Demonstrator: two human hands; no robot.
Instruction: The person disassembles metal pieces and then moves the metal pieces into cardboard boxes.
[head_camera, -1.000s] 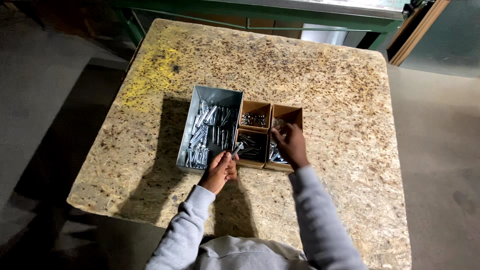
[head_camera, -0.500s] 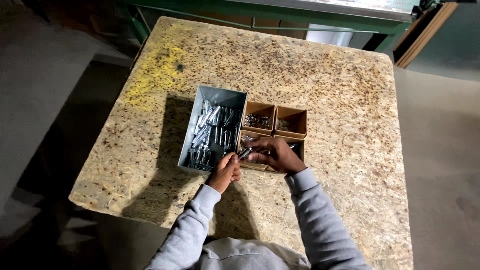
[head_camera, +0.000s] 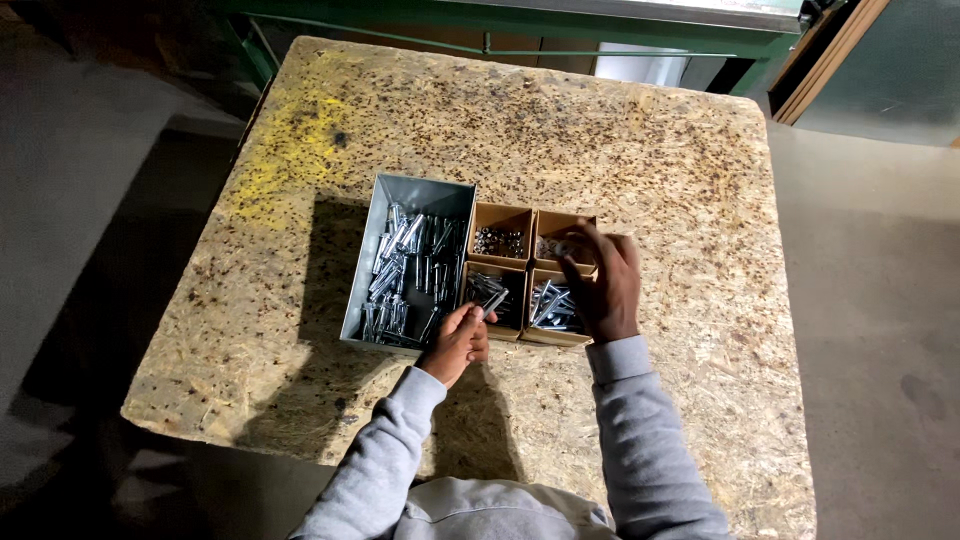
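Note:
My left hand (head_camera: 456, 343) rests at the near edge of a grey metal bin (head_camera: 372, 262) full of silver screws. Its fingers are curled around a screw (head_camera: 492, 303) that pokes over the near-left cardboard box (head_camera: 497, 330). My right hand (head_camera: 604, 283) reaches over the near-right box (head_camera: 548, 308), which holds long screws. Its fingertips are pinched on a small shiny piece above the far-right box (head_camera: 552, 222). The far-left box (head_camera: 500, 238) holds small dark parts. All four small boxes sit together against the bin's right side.
Everything stands on a speckled chipboard tabletop (head_camera: 640, 150) with a yellow smear (head_camera: 285, 150) at the far left. A green metal frame (head_camera: 480, 20) runs behind the table. Grey floor (head_camera: 870, 300) lies to the right, and the table's left side drops into shadow.
My right hand has moved from beside my left hand, over the near-left box, back to the far-right box. My left hand has stayed put.

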